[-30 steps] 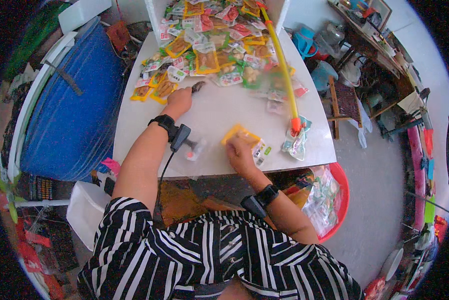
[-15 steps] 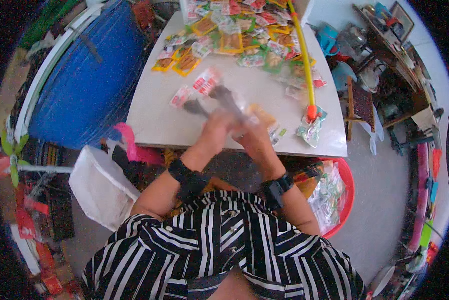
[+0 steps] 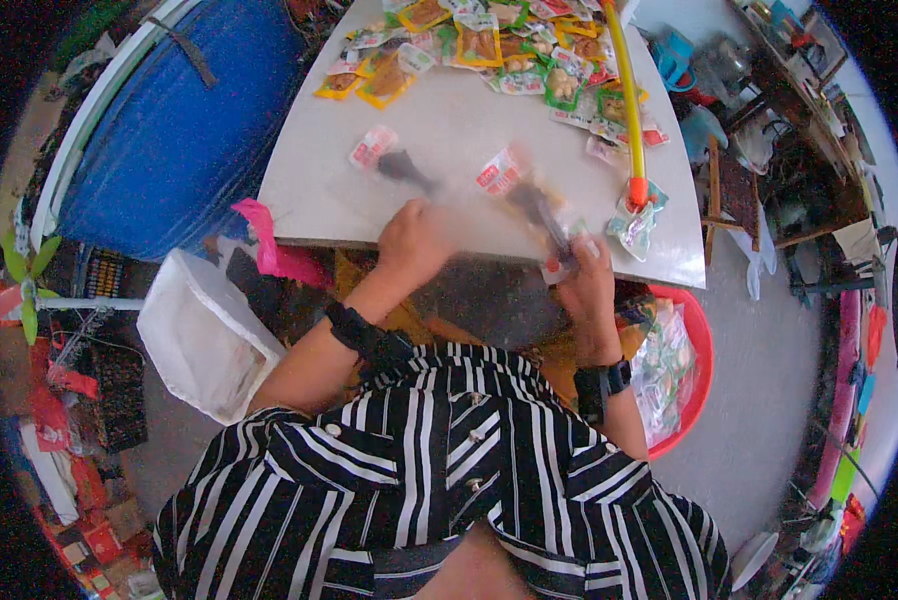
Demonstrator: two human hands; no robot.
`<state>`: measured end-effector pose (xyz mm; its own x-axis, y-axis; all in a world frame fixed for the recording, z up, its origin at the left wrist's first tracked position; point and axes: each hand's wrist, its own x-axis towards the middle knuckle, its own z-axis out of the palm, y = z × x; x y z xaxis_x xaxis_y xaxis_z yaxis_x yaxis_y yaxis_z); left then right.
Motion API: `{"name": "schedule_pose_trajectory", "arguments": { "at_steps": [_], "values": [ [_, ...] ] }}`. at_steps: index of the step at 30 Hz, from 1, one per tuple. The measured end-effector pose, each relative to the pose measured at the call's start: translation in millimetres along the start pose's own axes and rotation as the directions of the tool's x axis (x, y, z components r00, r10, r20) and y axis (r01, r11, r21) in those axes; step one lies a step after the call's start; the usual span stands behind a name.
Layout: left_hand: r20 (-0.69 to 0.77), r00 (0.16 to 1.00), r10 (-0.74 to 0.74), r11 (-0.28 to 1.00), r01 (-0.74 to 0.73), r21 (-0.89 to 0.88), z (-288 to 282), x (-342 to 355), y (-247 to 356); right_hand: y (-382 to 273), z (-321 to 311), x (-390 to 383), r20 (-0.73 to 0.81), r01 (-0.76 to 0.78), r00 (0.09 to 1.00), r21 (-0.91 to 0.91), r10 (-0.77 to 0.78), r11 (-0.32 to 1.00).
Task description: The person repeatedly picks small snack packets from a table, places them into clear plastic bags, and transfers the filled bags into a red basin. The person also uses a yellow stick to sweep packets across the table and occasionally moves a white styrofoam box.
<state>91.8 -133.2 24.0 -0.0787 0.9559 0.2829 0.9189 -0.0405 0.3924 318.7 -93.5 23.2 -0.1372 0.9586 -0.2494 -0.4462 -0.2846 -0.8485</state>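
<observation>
My right hand [image 3: 589, 270] grips the lower end of a clear packet [image 3: 534, 205] with dark contents and a red-and-white label, angled over the tabletop [image 3: 309, 185]. My left hand [image 3: 414, 240], blurred, is just below a similar packet [image 3: 399, 165]; whether its smeared fingers hold it I cannot tell. A pale green packet [image 3: 634, 232] lies at the right under the orange end of a yellow tube [image 3: 624, 90]. A pile of coloured food packets [image 3: 479, 40] covers the back of the table.
A red basin [image 3: 699, 370] of packets sits below the table's right side. A white box [image 3: 189, 330] and pink plastic [image 3: 279, 250] are at the lower left, a blue tub [image 3: 179, 140] beyond. Wooden furniture [image 3: 729, 190] and household items crowd the right wall.
My hands came together near the front edge, then moved apart, my right one rightward with its packet. The dark-filled packets now lie farther apart. The view has shifted, raising the table in frame.
</observation>
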Motion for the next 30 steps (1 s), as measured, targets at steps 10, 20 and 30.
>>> {"name": "schedule_pose_trajectory", "arguments": {
  "at_steps": [10, 20, 30],
  "values": [
    [-0.01, 0.993, -0.118, 0.978, 0.114, -0.176, 26.3, 7.7, -28.5, 25.3, 0.5, -19.4, 0.001, -0.166, 0.986, 0.112, 0.167, 0.98],
    [0.018, 0.996, -0.085, 0.964, 0.087, -0.251, 14.5, 11.8, -4.2, 26.7, 14.8, 0.9, 0.081, -0.213, 0.974, 0.041, 0.21, 0.976],
    [-0.017, 0.999, -0.045, 0.985, 0.042, -0.168, 24.0, -0.1, -0.5, 65.8, 55.8, 59.0, 0.564, 0.506, 0.826, -0.736, -0.007, 0.45]
  ]
}}
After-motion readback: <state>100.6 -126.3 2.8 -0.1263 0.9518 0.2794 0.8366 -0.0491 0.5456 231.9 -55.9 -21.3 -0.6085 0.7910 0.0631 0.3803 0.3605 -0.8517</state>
